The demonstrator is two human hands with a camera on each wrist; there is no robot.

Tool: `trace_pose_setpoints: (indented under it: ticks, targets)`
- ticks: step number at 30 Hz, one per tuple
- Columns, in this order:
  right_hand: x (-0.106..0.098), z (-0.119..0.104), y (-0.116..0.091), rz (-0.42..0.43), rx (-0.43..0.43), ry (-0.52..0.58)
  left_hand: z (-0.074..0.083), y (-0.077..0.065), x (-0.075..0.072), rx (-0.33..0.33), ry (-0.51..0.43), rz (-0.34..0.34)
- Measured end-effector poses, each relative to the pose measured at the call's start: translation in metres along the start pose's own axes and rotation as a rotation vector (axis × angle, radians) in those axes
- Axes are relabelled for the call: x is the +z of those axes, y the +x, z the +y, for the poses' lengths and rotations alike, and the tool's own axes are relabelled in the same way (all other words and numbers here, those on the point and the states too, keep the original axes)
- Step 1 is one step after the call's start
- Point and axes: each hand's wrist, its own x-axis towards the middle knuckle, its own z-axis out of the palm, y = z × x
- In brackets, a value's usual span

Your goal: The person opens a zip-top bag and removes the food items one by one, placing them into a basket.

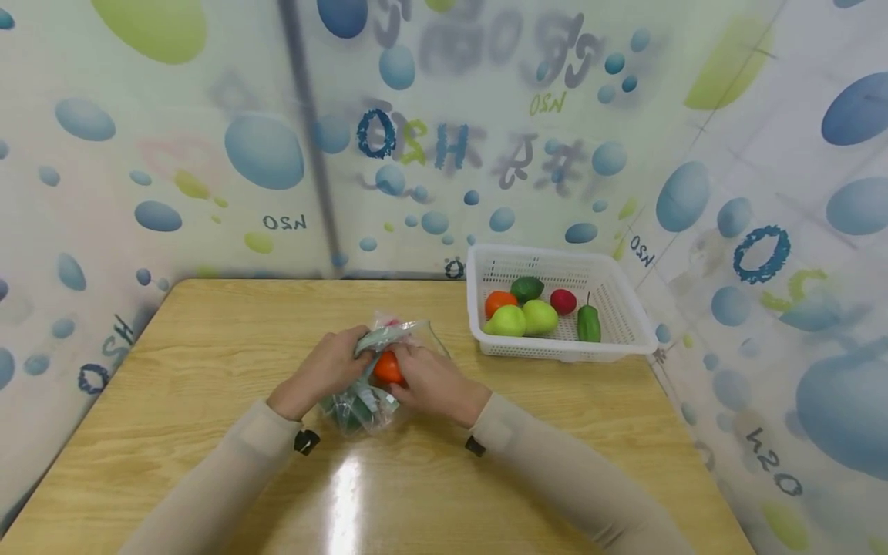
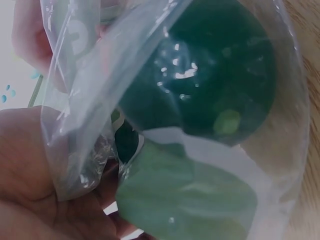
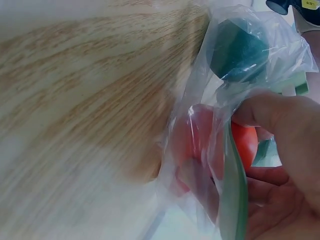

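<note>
My left hand [image 1: 326,366] grips the edge of a clear zip bag [image 1: 378,420] with a pale green rim, over the middle of the table. At the bag's mouth, my right hand [image 1: 437,383] holds an orange-red tomato [image 1: 388,368], thumb on one side and fingers on the other. The right wrist view shows the tomato [image 3: 245,145] just behind the bag's green rim [image 3: 235,195]. Inside the bag lies a large dark green vegetable [image 2: 215,60], seen through the plastic in the left wrist view. Something red [image 1: 392,322] shows near its far end.
A white perforated basket [image 1: 562,351] stands at the back right of the wooden table [image 1: 229,331]. It holds green apples [image 1: 539,317], another tomato [image 1: 499,302], a green pepper [image 1: 589,324], a dark green avocado-like piece [image 1: 527,288] and a red round one [image 1: 563,301]. Patterned curtains enclose the table.
</note>
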Motion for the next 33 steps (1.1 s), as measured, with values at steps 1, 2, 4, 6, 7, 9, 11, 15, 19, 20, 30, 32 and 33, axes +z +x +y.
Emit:
trace_pose_setpoints:
  ticks: [1, 2, 4, 6, 7, 9, 11, 15, 19, 20, 30, 32, 33]
  targets:
    - [-0.001, 0.0, -0.001, 0.002, 0.0, 0.006, 0.0, 0.0, 0.0, 0.0, -0.001, 0.0]
    - [-0.002, 0.0, -0.002, 0.004, 0.002, 0.013, 0.0, -0.001, 0.0, 0.0, 0.0, 0.0]
    - [-0.005, 0.001, -0.004, 0.004, 0.005, 0.025, 0.0, -0.001, 0.0, 0.002, 0.003, 0.006]
    - [-0.007, 0.001, -0.005, 0.01, 0.005, 0.02, -0.001, -0.001, 0.0, 0.007, 0.005, 0.014]
    - [-0.008, 0.001, -0.006, 0.013, 0.008, 0.018, -0.001, -0.001, 0.0, 0.008, 0.007, 0.017]
    - [-0.011, 0.001, -0.008, 0.024, 0.015, 0.012, -0.001, -0.001, -0.001, 0.012, 0.006, 0.021]
    - [-0.015, 0.001, -0.01, 0.041, 0.019, -0.002, -0.002, -0.001, -0.001, 0.012, 0.003, 0.024]
    - [-0.024, 0.001, -0.015, 0.077, 0.016, -0.005, -0.004, 0.0, -0.002, -0.004, -0.011, 0.015]
    - [-0.032, 0.001, -0.018, 0.111, 0.009, 0.036, -0.003, -0.002, -0.004, -0.016, -0.036, 0.004]
    - [-0.034, 0.001, -0.019, 0.118, 0.007, 0.049, -0.002, -0.002, -0.004, -0.016, -0.04, 0.004]
    - [-0.051, 0.002, -0.025, 0.204, -0.013, 0.119, -0.003, -0.004, -0.005, -0.029, -0.044, 0.013]
    - [-0.053, 0.003, -0.026, 0.227, -0.024, 0.125, -0.003, -0.005, -0.006, -0.026, -0.038, 0.015]
    - [-0.054, 0.004, -0.026, 0.236, -0.029, 0.128, -0.003, -0.005, -0.006, -0.025, -0.037, 0.015]
